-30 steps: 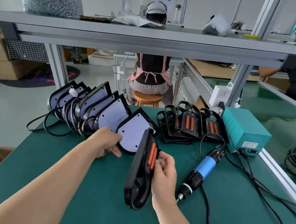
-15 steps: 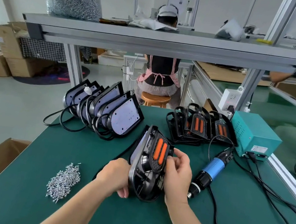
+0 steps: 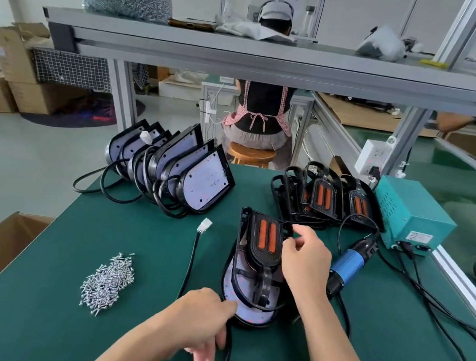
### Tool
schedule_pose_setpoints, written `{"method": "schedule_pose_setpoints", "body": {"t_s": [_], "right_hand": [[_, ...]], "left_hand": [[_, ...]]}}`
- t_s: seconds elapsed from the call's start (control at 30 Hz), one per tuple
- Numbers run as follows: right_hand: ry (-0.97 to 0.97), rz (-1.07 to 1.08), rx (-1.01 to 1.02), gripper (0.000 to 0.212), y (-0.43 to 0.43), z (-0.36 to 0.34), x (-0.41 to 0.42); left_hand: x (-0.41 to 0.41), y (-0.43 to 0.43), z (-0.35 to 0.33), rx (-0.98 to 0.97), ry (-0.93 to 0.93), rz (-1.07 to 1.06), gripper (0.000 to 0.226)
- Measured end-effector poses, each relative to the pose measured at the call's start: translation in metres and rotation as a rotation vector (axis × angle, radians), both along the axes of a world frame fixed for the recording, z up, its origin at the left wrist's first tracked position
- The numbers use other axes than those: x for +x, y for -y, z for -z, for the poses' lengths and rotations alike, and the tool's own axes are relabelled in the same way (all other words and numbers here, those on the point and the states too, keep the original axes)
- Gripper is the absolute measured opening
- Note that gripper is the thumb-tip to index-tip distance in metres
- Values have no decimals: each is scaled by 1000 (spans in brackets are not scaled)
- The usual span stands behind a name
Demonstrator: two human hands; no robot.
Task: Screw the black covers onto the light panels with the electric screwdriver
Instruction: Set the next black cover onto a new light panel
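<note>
Two rims: R hand (image 3: 305, 259) fingers pinch black cover (image 3: 261, 259); L hand (image 3: 200, 314) fingers loose, touching light panel (image 3: 247, 311).

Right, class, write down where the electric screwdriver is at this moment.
In the head view, the electric screwdriver lies on the green table, right of centre, between the right hand and the teal power box.

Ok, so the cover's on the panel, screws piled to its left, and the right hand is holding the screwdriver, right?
No: in the head view the screwdriver lies on the table; the right hand pinches the cover. The cover is on the panel, screws piled to its left.
</note>
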State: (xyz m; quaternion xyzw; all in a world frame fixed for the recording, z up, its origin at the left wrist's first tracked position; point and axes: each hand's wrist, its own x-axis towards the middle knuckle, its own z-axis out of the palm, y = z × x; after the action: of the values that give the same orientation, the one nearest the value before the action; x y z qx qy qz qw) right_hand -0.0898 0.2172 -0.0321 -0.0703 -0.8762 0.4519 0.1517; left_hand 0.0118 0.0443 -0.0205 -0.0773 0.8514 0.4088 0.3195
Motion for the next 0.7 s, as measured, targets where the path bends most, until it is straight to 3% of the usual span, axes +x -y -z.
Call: {"method": "schedule_pose_setpoints", "body": {"t_s": [0.13,0.2,0.3,0.37,0.7], "right_hand": [[29,2,91,38,0,-1,2],[39,-2,110,41,0,-2,5],[60,-3,143,44,-1,-1,9],[96,1,210,37,-2,-2,10],[188,-97,482,28,1,-14,14]], "left_hand": [[1,10,-10,-87,-84,52,59],[-4,16,-14,-180,-247,-9,67],[-19,19,-11,-309,-543,-243,49],[-29,15,-6,-248,-644,-333,30],[-38,14,7,31,-586,-225,28]]}}
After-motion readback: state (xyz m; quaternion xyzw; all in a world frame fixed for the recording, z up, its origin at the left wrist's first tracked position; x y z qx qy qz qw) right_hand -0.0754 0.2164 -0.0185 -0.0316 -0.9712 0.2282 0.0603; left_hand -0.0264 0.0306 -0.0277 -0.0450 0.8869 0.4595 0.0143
